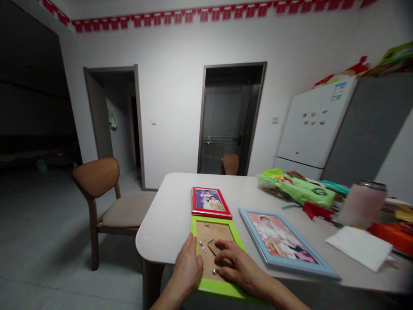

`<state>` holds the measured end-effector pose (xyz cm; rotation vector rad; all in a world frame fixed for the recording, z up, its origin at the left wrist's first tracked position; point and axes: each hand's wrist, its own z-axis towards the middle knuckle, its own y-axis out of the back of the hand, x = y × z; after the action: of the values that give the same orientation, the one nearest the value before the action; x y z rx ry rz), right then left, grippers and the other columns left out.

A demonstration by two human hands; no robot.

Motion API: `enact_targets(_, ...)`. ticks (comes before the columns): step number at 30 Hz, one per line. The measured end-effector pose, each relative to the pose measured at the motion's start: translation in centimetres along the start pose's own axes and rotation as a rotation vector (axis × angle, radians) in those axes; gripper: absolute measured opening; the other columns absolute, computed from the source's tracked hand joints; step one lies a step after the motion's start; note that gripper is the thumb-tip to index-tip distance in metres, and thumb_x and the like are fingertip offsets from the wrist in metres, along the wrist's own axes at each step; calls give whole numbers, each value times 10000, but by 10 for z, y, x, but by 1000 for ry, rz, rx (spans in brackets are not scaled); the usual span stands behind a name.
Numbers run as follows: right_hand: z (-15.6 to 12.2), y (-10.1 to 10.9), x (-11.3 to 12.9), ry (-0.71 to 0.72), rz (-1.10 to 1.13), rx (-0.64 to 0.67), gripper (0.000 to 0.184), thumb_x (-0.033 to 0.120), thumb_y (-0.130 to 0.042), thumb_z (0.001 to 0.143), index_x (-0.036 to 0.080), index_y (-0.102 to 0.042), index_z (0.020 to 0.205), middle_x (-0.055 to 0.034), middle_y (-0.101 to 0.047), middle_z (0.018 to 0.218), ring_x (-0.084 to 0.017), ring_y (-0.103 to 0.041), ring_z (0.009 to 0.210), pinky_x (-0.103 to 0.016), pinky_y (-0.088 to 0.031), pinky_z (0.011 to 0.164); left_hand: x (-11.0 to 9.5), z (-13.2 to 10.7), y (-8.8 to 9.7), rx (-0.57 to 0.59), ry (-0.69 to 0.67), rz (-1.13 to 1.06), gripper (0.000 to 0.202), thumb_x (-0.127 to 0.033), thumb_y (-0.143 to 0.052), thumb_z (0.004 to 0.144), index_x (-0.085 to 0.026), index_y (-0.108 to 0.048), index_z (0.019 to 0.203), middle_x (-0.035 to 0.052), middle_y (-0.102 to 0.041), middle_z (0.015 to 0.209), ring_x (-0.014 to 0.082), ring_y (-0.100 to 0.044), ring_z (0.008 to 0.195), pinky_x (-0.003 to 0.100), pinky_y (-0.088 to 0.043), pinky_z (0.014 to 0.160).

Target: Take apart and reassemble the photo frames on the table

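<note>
Frame, green (206, 286), face down at the near edge of the worktop (171, 215), brown backing board (217, 234) up. Small metal clips on the board: one at the top (208, 226), one at the left (202, 246), one near the bottom (214, 271).

Left hand (189, 267) lies flat, fingers together, over the frame's left rail. Right hand (237, 265) rests on the board, fingers loosely spread, tips beside the bottom clip; it pinches nothing that I can see.

Red frame (210, 201) touches the green one's far end, picture up. Blue frame (284, 241) just to the right, also picture up. Farther right: green packet (297, 189), pink cup (361, 204), white napkin (359, 247).

Judgement on working the clips well: hold the rail down with the flat left hand so the frame cannot skate off the near edge. Turn each clip with one fingertip, sideways and low, not prying upward, since thin tabs likely bend. Press lightly on the board, because glass probably sits beneath.
</note>
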<state>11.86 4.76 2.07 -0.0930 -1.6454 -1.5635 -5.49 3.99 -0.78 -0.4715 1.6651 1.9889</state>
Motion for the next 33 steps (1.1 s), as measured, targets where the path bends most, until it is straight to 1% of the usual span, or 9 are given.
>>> enact_targets(4,3,-1,-7,-63,-109,-131,388,290,-506,641,175,-567,1007,-103,-531,1057,-205,-481,982,-300,-338,870,0,-1,1,2,-2,-3,552,-136,-386,682,-32,-334,1221,123,-337,1300,165,-305,1187,229,-201,993)
enact_targets(6,6,-4,-8,-69,-148,-154,386,256,-489,631,169,-571,997,-90,-576,967,-198,-511,917,-287,-359,835,1,-1,1,4,6,-13,556,-149,-396,686,-33,-326,1225,123,-330,1303,165,-298,1190,230,-198,993)
enact_targets(9,10,-4,-8,-125,-159,-194,407,205,-468,608,156,-569,999,-85,-589,969,-190,-517,918,-268,-363,827,3,-1,1,9,13,-69,565,-198,-428,692,-35,-329,1223,130,-331,1302,176,-294,1191,242,-195,990)
enact_targets(12,12,2,-5,-142,-189,-209,392,193,-470,593,157,-585,966,-82,-598,952,-191,-525,900,-272,-370,810,3,2,1,-27,39,-245,558,-258,-486,665,-77,-394,1185,119,-392,1263,189,-332,1165,250,-208,977)
enact_targets(16,17,14,13,-90,-226,-249,342,199,-475,598,151,-608,909,-86,-608,896,-195,-530,861,-284,-378,787,-2,9,4,-150,96,-582,387,-271,-540,604,-115,-554,958,119,-509,1138,221,-411,1085,273,-259,933)
enact_targets(20,24,16,41,-11,-188,-263,324,220,-497,617,157,-602,916,-86,-601,910,-197,-521,869,-295,-379,791,-1,18,13,-139,108,-725,264,-342,-444,683,-144,-536,832,75,-621,883,191,-560,817,262,-420,714)
enact_targets(24,27,14,41,33,-111,-287,334,320,-453,704,166,-571,976,-85,-588,980,-190,-514,912,-300,-377,809,26,19,36,-135,149,-803,298,-401,-401,697,-149,-502,817,40,-633,754,178,-582,688,254,-440,591)
enact_targets(28,21,16,0,-127,-210,-283,380,324,-386,741,124,-549,1019,-119,-584,991,-206,-533,897,-311,-383,791,69,16,58,-129,221,-765,273,-389,-451,656,-145,-515,759,21,-623,654,179,-581,630,247,-427,536)
enact_targets(33,10,17,-39,-313,-380,-244,410,276,-421,703,91,-524,1054,-147,-583,965,-232,-538,883,-314,-370,782,106,19,66,-120,306,-604,207,-344,-464,655,-146,-515,688,23,-623,638,180,-588,616,236,-414,511)
